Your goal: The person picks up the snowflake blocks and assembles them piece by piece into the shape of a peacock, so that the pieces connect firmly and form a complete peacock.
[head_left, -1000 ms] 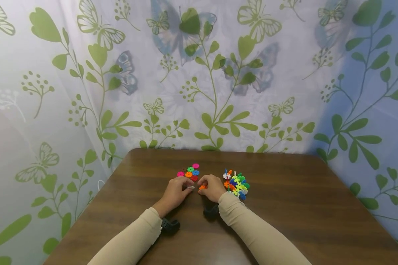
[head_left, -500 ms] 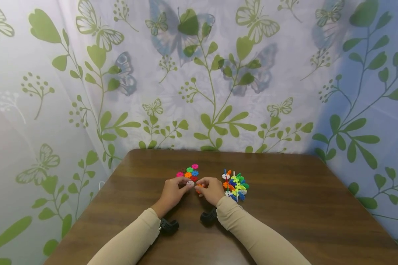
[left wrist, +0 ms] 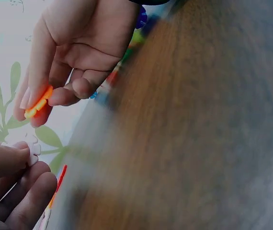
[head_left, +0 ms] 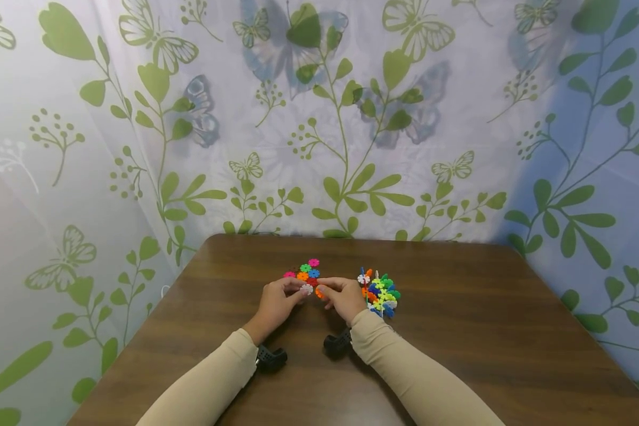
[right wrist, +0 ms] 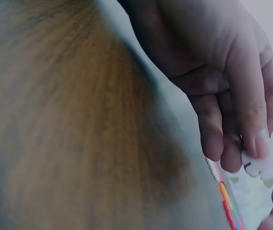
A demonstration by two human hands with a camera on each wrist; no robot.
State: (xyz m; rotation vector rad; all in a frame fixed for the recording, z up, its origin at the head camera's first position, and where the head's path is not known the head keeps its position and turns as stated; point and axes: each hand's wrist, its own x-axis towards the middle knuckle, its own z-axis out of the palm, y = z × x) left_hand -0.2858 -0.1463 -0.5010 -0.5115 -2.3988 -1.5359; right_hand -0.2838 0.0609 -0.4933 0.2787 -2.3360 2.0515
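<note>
Between thumb and fingers, my left hand [head_left: 277, 305] pinches a white flower-shaped interlocking disc [head_left: 306, 289], its notched rim plain in the right wrist view. My right hand [head_left: 348, 299] pinches an orange flower-shaped disc [left wrist: 39, 103] the same way, tilted nearly edge-on in the left wrist view. The two discs face each other with a small gap between them, held up over the table. Just beyond the fingertips lies a flat group of joined-looking discs, among them a red disc [head_left: 312, 282], a blue disc [head_left: 313, 274] and a green disc [head_left: 306, 268].
To the right of my right hand stands a heaped cluster of multicoloured flower discs [head_left: 383, 294]. The brown wooden table [head_left: 458, 331] reaches back to a curtain [head_left: 319, 130] printed with leaves and butterflies. Dark wrist devices, one a black strap piece [head_left: 271, 359], hang under both wrists.
The white disc in my left hand has turned from edge-on to face-on. My right hand has lifted the orange disc and brought it closer to the white one.
</note>
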